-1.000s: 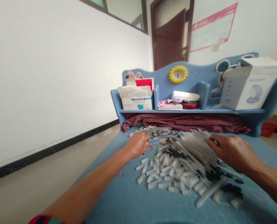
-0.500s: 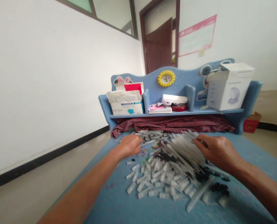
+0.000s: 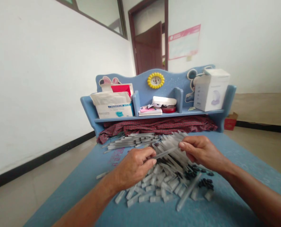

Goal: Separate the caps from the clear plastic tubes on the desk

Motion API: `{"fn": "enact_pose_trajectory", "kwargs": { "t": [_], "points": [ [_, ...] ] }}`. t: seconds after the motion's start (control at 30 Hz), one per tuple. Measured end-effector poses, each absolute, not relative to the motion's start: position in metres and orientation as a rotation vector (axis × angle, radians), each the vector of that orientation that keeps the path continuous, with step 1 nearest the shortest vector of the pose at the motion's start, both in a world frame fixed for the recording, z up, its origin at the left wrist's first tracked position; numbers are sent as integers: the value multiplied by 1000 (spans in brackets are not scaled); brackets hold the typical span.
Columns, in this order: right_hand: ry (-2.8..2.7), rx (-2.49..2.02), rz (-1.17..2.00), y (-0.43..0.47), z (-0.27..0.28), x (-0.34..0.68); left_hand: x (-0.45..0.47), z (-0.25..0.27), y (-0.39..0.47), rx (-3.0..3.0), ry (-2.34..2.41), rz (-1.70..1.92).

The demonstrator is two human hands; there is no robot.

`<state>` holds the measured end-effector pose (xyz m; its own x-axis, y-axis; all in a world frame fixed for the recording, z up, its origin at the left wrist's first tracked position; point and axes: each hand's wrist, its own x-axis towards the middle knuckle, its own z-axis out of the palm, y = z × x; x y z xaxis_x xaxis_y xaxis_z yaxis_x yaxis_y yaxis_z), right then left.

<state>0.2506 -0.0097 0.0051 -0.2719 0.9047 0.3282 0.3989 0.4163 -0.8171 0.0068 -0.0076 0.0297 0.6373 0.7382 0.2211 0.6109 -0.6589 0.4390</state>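
A slim translucent pen barrel (image 3: 167, 152) spans the gap between my two hands, slightly tilted, above the heap. My left hand (image 3: 137, 165) pinches its left end between thumb and fingers. Its right end is at the fingertips of my right hand (image 3: 199, 149), which is closed on it. Behind and below lies a pile of loose translucent barrels (image 3: 176, 138). Short clear pen caps (image 3: 145, 197) are scattered nearer to me. Small black plugs (image 3: 206, 183) lie right of them. Pens with black bands (image 3: 128, 141) lie in a stack at the back left.
A blue table (image 3: 83, 179) carries everything. At its back stands a blue shelf (image 3: 121, 119) with a mask box (image 3: 112, 108), a red round tin (image 3: 169, 109) and a white carton (image 3: 211, 91). Checkered cloth (image 3: 154, 124) lies bunched beneath the shelf. One long barrel (image 3: 189, 192) lies near the front.
My hands have come together from either side of the piles, and the pen barrel now shows held between them. The view has turned slightly right.
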Motion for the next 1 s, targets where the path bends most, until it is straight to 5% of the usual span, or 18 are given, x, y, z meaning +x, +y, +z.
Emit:
{"fn": "enact_pose_trajectory", "kwargs": {
  "t": [0.23,1.0],
  "points": [
    [-1914,-943,1204,-15,15,256,-10,23,-9,2011,998,486],
    [-1904,-1051,1286,-11,6,253,-9,21,-6,1973,1025,556]
  ]
}}
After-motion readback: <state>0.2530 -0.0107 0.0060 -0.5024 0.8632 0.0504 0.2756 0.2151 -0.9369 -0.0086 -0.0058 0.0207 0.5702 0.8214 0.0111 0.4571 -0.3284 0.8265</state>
